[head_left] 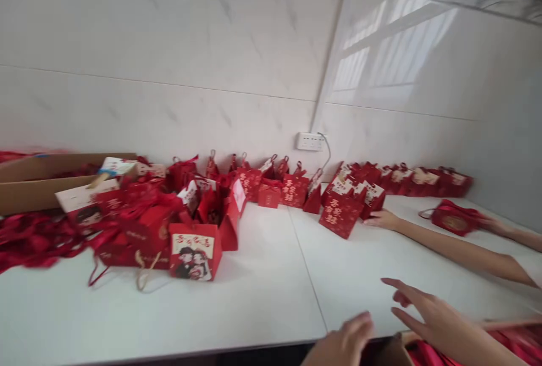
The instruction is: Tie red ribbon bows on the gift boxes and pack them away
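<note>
My right hand (423,312) hovers low over the white table (262,309) near its front edge, fingers stretched and spread, holding nothing. My left hand (342,343) is at the table's front edge with its fingers curled together, beside the corner of a cardboard box (392,352); what it grips, if anything, is hidden. Red gift boxes (195,253) with gold lettering and ribbon handles stand in a heap at the left and in a row (292,188) along the wall.
Another person's arms reach in from the right: one hand (383,219) touches a red box (341,216), the other (493,225) holds a red pouch (453,219). An open carton (38,182) and loose red ribbons (34,239) lie far left. A wall socket (310,141) sits behind.
</note>
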Demonstrator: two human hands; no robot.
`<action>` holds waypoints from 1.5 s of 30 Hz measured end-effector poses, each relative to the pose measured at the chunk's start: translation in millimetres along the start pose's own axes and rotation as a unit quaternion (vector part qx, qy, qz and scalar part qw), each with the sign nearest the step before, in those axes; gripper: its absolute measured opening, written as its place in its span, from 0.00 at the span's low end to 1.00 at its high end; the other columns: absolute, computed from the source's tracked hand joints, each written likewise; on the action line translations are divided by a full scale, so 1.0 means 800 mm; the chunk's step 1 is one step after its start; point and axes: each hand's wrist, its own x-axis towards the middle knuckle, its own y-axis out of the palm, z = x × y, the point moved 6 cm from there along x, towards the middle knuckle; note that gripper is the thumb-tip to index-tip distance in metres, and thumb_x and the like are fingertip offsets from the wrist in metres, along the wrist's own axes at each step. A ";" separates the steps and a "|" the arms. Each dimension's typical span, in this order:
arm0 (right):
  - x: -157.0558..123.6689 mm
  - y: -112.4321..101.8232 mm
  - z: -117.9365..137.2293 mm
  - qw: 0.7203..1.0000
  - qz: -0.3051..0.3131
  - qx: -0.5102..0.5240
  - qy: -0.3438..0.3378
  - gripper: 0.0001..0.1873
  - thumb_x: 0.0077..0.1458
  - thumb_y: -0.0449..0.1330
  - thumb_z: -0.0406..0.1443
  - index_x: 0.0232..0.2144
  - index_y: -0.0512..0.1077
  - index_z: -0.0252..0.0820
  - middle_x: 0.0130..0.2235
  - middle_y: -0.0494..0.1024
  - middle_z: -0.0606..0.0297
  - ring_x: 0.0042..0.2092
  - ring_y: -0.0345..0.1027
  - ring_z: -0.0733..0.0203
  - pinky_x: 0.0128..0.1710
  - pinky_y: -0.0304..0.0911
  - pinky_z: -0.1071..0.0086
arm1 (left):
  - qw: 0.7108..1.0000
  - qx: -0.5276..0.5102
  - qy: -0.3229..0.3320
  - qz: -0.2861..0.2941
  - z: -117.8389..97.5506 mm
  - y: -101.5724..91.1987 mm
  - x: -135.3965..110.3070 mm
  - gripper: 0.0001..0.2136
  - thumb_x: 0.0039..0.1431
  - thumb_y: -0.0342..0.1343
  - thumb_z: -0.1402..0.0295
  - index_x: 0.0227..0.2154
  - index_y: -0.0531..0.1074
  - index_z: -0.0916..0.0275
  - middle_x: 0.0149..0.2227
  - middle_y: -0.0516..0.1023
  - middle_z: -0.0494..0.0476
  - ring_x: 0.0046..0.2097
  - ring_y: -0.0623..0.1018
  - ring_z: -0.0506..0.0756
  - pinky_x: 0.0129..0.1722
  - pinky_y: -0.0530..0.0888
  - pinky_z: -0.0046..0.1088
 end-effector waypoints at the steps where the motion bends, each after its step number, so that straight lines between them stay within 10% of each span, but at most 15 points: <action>1: 0.023 0.013 0.029 0.999 0.018 -0.004 -0.049 0.17 0.55 0.53 0.38 0.47 0.70 0.47 0.34 0.81 0.59 0.34 0.77 0.54 0.34 0.73 0.64 | 0.999 -0.007 -0.003 -0.041 -0.001 -0.040 -0.011 0.35 0.55 0.51 0.70 0.64 0.44 0.60 0.61 0.61 0.70 0.56 0.71 0.62 0.44 0.76 0.34; 4: 0.066 0.034 0.124 0.979 0.039 -0.027 -0.196 0.14 0.58 0.50 0.36 0.43 0.73 0.43 0.40 0.80 0.58 0.40 0.77 0.52 0.39 0.72 0.61 | 0.967 0.059 -0.064 -0.240 0.007 -0.168 -0.058 0.29 0.56 0.47 0.74 0.61 0.49 0.59 0.58 0.64 0.69 0.55 0.71 0.60 0.48 0.73 0.38; 7: 0.085 0.044 0.212 0.948 0.089 -0.036 -0.305 0.14 0.59 0.51 0.33 0.43 0.73 0.40 0.40 0.80 0.57 0.40 0.76 0.52 0.39 0.71 0.60 | 0.844 0.169 -0.191 -0.471 0.032 -0.284 -0.126 0.21 0.59 0.49 0.70 0.55 0.57 0.60 0.52 0.68 0.67 0.45 0.74 0.57 0.44 0.74 0.37; 10: 0.102 0.053 0.281 0.917 0.148 -0.020 -0.370 0.12 0.59 0.51 0.32 0.43 0.72 0.39 0.39 0.79 0.58 0.39 0.75 0.54 0.39 0.70 0.62 | 0.771 0.226 -0.277 -0.527 0.063 -0.352 -0.170 0.17 0.58 0.51 0.66 0.51 0.61 0.62 0.50 0.67 0.66 0.44 0.73 0.57 0.43 0.74 0.38; 18: 0.158 0.036 0.388 0.922 0.096 0.005 -0.375 0.12 0.60 0.52 0.34 0.43 0.72 0.36 0.39 0.77 0.55 0.40 0.73 0.50 0.39 0.67 0.59 | 0.796 0.324 -0.218 -0.462 0.059 -0.393 -0.156 0.17 0.59 0.49 0.70 0.51 0.61 0.62 0.51 0.67 0.66 0.54 0.68 0.59 0.51 0.69 0.41; 22: 0.164 0.025 0.400 0.939 0.051 0.090 -0.329 0.12 0.60 0.52 0.34 0.43 0.72 0.38 0.41 0.78 0.58 0.42 0.73 0.52 0.41 0.66 0.62 | 0.738 0.404 -0.171 -0.512 0.035 -0.430 -0.160 0.18 0.55 0.53 0.69 0.49 0.62 0.64 0.50 0.67 0.67 0.53 0.68 0.61 0.50 0.69 0.42; 27: 0.145 0.044 0.393 0.946 0.053 0.178 -0.266 0.12 0.61 0.51 0.35 0.41 0.73 0.42 0.42 0.78 0.61 0.41 0.73 0.56 0.41 0.67 0.64 | 0.705 0.383 -0.343 -0.489 0.063 -0.491 -0.177 0.41 0.42 0.64 0.61 0.58 0.52 0.66 0.57 0.61 0.74 0.60 0.60 0.72 0.56 0.55 0.61; 31: 0.123 0.062 0.393 0.950 0.059 0.213 -0.220 0.12 0.61 0.49 0.37 0.39 0.72 0.44 0.40 0.78 0.62 0.40 0.73 0.58 0.40 0.68 0.65 | 0.731 0.322 -0.399 -0.450 0.085 -0.498 -0.183 0.44 0.44 0.62 0.59 0.60 0.46 0.68 0.59 0.59 0.78 0.61 0.60 0.73 0.57 0.54 0.61; 37: 0.102 0.081 0.399 0.945 0.073 0.267 -0.173 0.12 0.63 0.48 0.40 0.39 0.71 0.47 0.41 0.77 0.63 0.42 0.72 0.59 0.42 0.68 0.66 | 0.774 0.357 -0.183 -0.490 0.049 -0.480 -0.200 0.45 0.41 0.64 0.59 0.60 0.46 0.65 0.58 0.58 0.74 0.59 0.63 0.68 0.56 0.65 0.49; 41: 0.085 0.092 0.395 0.933 0.062 0.326 -0.142 0.13 0.63 0.48 0.43 0.43 0.69 0.46 0.43 0.75 0.60 0.44 0.71 0.56 0.45 0.68 0.63 | 0.772 0.394 -0.060 -0.494 -0.005 -0.435 -0.213 0.49 0.38 0.65 0.54 0.60 0.44 0.64 0.53 0.59 0.71 0.52 0.69 0.66 0.47 0.72 0.44; 45: 0.057 0.107 0.397 0.889 -0.002 0.422 -0.178 0.32 0.58 0.48 0.55 0.59 0.53 0.48 0.55 0.63 0.52 0.51 0.66 0.50 0.47 0.67 0.58 | 0.760 0.354 -0.077 -0.539 -0.027 -0.363 -0.217 0.47 0.39 0.66 0.58 0.59 0.46 0.65 0.52 0.60 0.70 0.49 0.71 0.65 0.42 0.73 0.43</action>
